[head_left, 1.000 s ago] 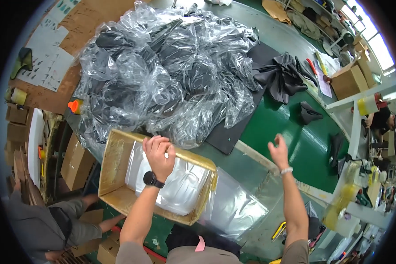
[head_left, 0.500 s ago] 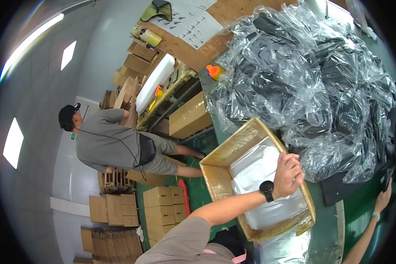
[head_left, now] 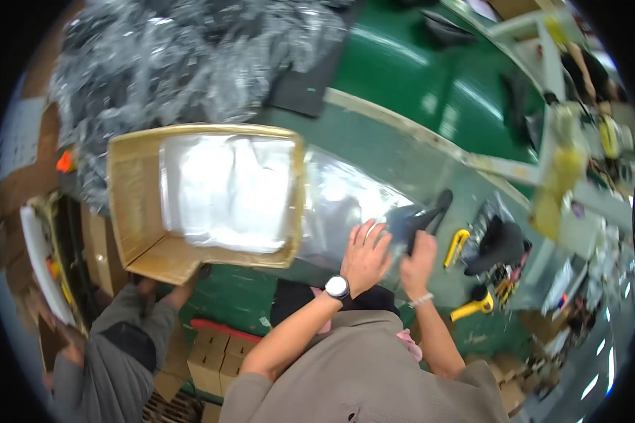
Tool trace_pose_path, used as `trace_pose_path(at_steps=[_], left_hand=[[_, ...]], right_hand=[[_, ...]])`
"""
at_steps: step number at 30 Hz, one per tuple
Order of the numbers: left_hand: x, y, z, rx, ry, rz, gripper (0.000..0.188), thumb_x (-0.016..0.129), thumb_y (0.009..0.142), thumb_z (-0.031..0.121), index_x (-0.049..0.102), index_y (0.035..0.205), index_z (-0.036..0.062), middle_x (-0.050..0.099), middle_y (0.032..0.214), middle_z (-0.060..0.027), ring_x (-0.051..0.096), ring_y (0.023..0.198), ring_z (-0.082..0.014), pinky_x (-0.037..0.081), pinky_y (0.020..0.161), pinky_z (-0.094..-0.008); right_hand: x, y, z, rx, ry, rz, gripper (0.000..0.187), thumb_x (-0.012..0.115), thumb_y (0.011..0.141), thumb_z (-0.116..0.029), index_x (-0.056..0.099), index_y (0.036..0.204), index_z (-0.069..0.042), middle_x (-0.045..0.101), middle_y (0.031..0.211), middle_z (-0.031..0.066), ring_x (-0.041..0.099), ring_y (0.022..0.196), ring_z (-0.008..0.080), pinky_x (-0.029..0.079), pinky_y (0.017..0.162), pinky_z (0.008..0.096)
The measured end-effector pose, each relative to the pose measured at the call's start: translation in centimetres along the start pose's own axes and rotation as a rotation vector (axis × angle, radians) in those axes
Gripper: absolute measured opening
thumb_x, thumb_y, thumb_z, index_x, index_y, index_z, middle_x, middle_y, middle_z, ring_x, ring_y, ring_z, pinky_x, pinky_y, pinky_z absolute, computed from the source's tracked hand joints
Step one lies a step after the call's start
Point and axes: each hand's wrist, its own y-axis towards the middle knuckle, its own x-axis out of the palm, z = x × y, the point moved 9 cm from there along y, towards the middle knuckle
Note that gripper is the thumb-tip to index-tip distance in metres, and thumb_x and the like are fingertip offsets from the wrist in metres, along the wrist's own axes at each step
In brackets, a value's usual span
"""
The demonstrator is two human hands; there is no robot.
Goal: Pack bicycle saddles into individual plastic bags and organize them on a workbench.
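My left hand, with a watch on its wrist, lies with fingers stretched out on a clear plastic bag on the green table. Beside it, my right hand is closed on a dark, flat piece, blurred by motion, at the bag's right end. Whether the piece is inside the bag or on top of it, I cannot tell. Left of my hands stands an open cardboard box edged with brown tape, holding a stack of clear plastic bags.
A heap of plastic-wrapped dark pieces lies behind the box. To the right are a yellow cutter, a black bundle and a yellow-handled tool. Beyond the table edge runs a green belt. A co-worker stands at lower left.
My view has swung to the right. My left hand has left the box and come down on the plastic bag. My right hand has come in from the far right with the dark piece.
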Motion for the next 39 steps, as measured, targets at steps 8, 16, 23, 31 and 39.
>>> trace_pose_path(at_steps=[8, 16, 23, 31, 39], left_hand=[[10.6, -5.6, -2.1, 0.058, 0.357, -0.259, 0.058, 0.065, 0.078, 0.024, 0.050, 0.130, 0.0035, 0.036, 0.145, -0.0148, 0.027, 0.139, -0.0333, 0.025, 0.110, -0.0519], [12.8, -3.3, 0.1, 0.024, 0.263, -0.275, 0.035, 0.072, 0.074, 0.029, 0.057, 0.094, 0.0042, 0.053, 0.099, -0.0106, 0.052, 0.097, -0.0293, 0.044, 0.084, -0.0412], [13.2, -1.9, -2.5, 0.004, 0.122, -0.195, 0.018, 0.062, 0.086, 0.021, 0.064, 0.080, 0.0040, 0.057, 0.086, -0.0122, 0.057, 0.085, -0.0312, 0.047, 0.074, -0.0418], [11.2, -2.8, -6.2, -0.377, -0.264, -0.128, 0.017, 0.059, 0.087, 0.016, 0.067, 0.094, 0.0025, 0.065, 0.085, -0.0136, 0.062, 0.076, -0.0285, 0.049, 0.070, -0.0362], [10.4, -4.3, -9.1, -0.664, -0.731, -0.085, 0.020, 0.068, 0.085, 0.019, 0.067, 0.092, -0.0002, 0.066, 0.080, -0.0028, 0.057, 0.072, -0.0086, 0.047, 0.067, -0.0252]], right_hand=[[-8.2, 4.6, 2.4, -0.240, -0.184, 0.032, 0.052, 0.060, 0.073, -0.002, 0.050, 0.124, -0.001, 0.048, 0.127, 0.0179, 0.042, 0.123, 0.0379, 0.035, 0.104, 0.0463], [-1.7, 7.6, 12.2, -0.239, -0.435, -0.640, 0.041, 0.065, 0.066, -0.011, 0.058, 0.105, -0.006, 0.059, 0.108, 0.0157, 0.053, 0.114, 0.0320, 0.042, 0.094, 0.0422], [-5.0, -5.0, 15.7, 0.695, 0.740, -0.455, 0.029, 0.072, 0.081, -0.028, 0.056, 0.087, -0.003, 0.054, 0.059, 0.0015, 0.053, 0.051, 0.0144, 0.043, 0.048, 0.0296], [-4.9, -8.8, 7.5, 0.596, 0.870, -0.034, 0.028, 0.069, 0.087, -0.026, 0.057, 0.094, -0.002, 0.056, 0.068, -0.0009, 0.050, 0.061, 0.0062, 0.040, 0.053, 0.0234], [0.1, -2.4, 1.7, 0.439, 1.180, -0.088, 0.025, 0.062, 0.093, -0.023, 0.059, 0.100, 0.001, 0.065, 0.089, 0.0048, 0.057, 0.078, 0.0086, 0.045, 0.073, 0.0228]])
